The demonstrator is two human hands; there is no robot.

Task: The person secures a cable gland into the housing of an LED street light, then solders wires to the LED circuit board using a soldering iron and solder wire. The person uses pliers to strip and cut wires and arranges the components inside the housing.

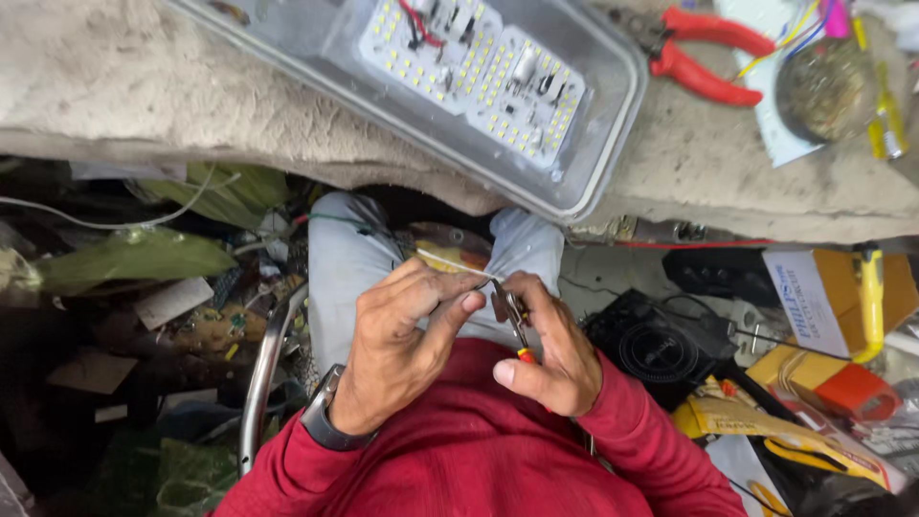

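Head view, left to right: left hand (pixel 407 335) has its grip pinching a thin white wire (pixel 459 264) between thumb and fingers, above the lap; right hand (pixel 550 349) has its grip pressed around small pliers (pixel 512 321) whose tip meets the wire's end; further up on the tabletop (pixel 144 86) lies an LED light fixture (pixel 479 77), with red pliers (pixel 704 53) to its right. That wire looks light, limp and easily nicked; best held close beside the tool's tip.
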